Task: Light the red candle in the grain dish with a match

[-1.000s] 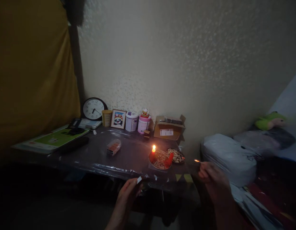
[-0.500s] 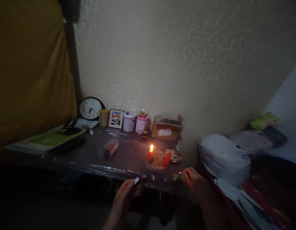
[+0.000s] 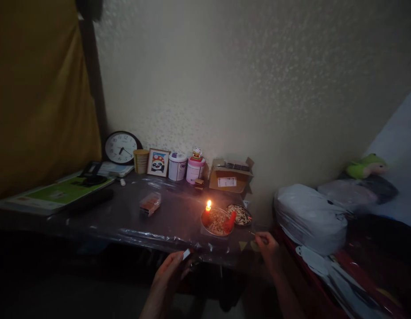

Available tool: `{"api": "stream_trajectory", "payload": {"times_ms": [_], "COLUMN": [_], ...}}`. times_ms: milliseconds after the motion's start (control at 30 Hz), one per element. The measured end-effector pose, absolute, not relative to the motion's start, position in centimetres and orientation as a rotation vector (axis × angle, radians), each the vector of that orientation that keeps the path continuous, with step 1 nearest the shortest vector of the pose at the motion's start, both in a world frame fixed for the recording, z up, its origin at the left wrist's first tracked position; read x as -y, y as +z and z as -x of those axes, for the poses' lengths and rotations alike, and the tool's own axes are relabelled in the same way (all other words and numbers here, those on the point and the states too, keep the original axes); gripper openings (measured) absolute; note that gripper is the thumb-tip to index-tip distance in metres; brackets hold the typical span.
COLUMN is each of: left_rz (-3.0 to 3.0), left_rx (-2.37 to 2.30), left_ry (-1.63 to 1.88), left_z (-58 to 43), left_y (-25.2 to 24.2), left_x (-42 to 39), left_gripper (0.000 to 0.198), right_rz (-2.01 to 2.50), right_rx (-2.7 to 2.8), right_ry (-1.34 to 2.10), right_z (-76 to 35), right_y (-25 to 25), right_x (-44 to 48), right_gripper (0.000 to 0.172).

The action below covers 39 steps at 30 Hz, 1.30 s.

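My left hand (image 3: 168, 268), below the table's front edge, is closed around what looks like a matchbox (image 3: 186, 254); only its white end shows clearly. To the right, my right hand (image 3: 268, 249) pinches a thin matchstick (image 3: 252, 233) that points left, with no flame visible on it. Ahead of my hands, a dish (image 3: 203, 225) of grain-like bits holds a lit red candle (image 3: 208, 215) at its left side. A second red candle (image 3: 230, 223) leans at the dish's right side and shows no flame. Just behind is a plate (image 3: 250, 219) of small pale and dark pieces.
A plastic-covered table (image 3: 179, 212) bears a wrapped packet (image 3: 150, 204). Along the wall stand a clock (image 3: 122, 148), a framed panda picture (image 3: 158, 162), two lidded tins (image 3: 177, 167) and a cardboard box (image 3: 227, 179). White bags (image 3: 310, 217) lie at right.
The orange glow at the matchstick's tip is gone. My right hand has shifted slightly right, and my left hand slightly left and down. The candle still burns.
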<state>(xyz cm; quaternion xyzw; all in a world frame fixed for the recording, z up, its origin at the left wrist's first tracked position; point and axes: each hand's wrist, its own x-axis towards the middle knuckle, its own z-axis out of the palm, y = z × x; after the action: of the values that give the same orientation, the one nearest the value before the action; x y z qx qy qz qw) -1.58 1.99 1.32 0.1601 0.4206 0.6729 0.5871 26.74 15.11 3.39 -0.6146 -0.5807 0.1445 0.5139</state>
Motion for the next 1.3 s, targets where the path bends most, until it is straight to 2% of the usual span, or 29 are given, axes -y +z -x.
{"api": "stream_trajectory", "payload": {"times_ms": [233, 633, 800, 967, 1167, 1300], "left_rz": [-0.388, -0.441, -0.414, -0.477, -0.654, -0.876], "left_rx": [-0.926, -0.863, -0.817, -0.863, -0.960, -1.038], "left_ry": [1.475, 1.392, 1.408, 1.424, 1.372, 1.379], "left_z": [2.2, 2.9, 3.0, 2.3, 2.2, 2.0], "left_y": [-0.5, 0.1, 0.9, 2.5, 1.2, 0.2], "left_x": [-2.4, -1.8, -1.3, -0.6, -0.8, -0.9], "left_gripper": [0.041, 0.038, 0.040, 0.030, 0.032, 0.032], "right_rz": [1.527, 1.596, 1.521, 1.304, 0.953, 0.814], "right_rx": [1.397, 1.421, 1.416, 1.654, 1.902, 1.836], "right_ry": [0.223, 0.127, 0.078, 0.223, 0.475, 0.663], "right_z": [-27.1, -26.0, -25.1, -20.6, -13.8, -12.7], "right_y": [2.5, 3.0, 4.3, 5.4, 2.5, 0.7], "right_x": [-18.1, -24.4, -19.0, -9.6, -4.3, -3.7], "right_gripper": [0.028, 0.018, 0.030, 0.027, 0.015, 0.024]}}
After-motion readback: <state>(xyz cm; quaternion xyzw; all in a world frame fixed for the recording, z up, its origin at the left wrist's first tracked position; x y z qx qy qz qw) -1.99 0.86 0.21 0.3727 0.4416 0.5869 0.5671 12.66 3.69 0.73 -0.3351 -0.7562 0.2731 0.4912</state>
